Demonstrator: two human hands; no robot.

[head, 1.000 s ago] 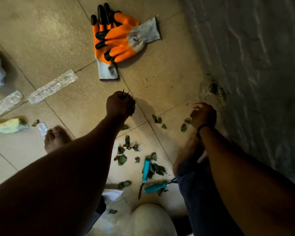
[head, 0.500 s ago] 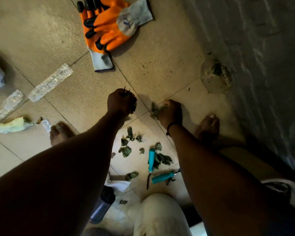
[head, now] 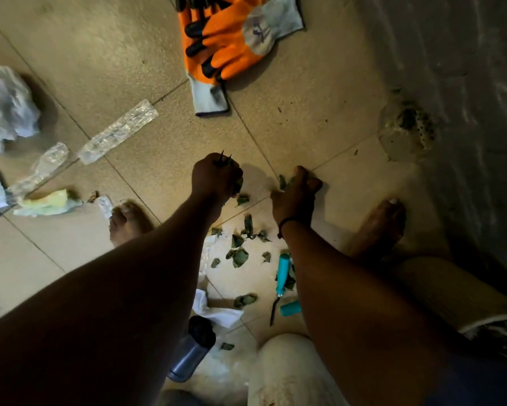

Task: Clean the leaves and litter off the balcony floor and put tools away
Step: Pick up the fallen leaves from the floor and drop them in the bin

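Plastic wrappers [head: 119,131] lie toward the floor's left edge. Mid-floor, the left hand [head: 215,177] is fisted around gathered leaves, and the right hand [head: 296,190] pinches more off the tiles. Loose leaves [head: 239,256] lie just behind, beside the teal tools [head: 283,273]; best to sweep them into one pile, then scoop.

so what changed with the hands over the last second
The right hand swung left, from by the wall to the leaves near the left hand, and now curls round some leaves on the floor. The left hand stayed put, gripping its bunch of leaves. The orange gloves, scattered leaves and teal-handled tools lie where they were.
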